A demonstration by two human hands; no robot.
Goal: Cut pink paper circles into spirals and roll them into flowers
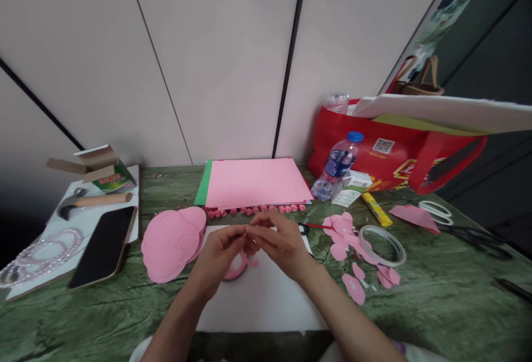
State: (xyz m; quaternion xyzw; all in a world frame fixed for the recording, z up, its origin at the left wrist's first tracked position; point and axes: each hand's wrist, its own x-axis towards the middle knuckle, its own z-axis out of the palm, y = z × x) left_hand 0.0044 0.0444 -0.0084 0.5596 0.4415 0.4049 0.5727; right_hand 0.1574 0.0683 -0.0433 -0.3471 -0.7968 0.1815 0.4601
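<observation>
My left hand [221, 252] and my right hand [279, 241] meet above a white sheet [261, 306]. Thumb and fingers of each are pinched together, the fingertips touching. Whatever lies between them is too small or hidden to make out. Just under the fingers shows a pink paper ring [236, 269], partly covered by my left hand, with a small pink paper piece [252, 261] beside it. Beyond the hands runs a row of small rolled pink paper flowers [265, 209], along the front edge of a stack of pink paper [257, 182].
Left are large pink paper cutouts [170, 245], a phone [103, 245], a hammer [97, 200], a bead string [45, 254] and an open box [110, 176]. Right are pink scraps [343, 229], a tape roll [382, 245], a glue stick [376, 209], a bottle [338, 165], scissors [436, 212] and a red bag [366, 140].
</observation>
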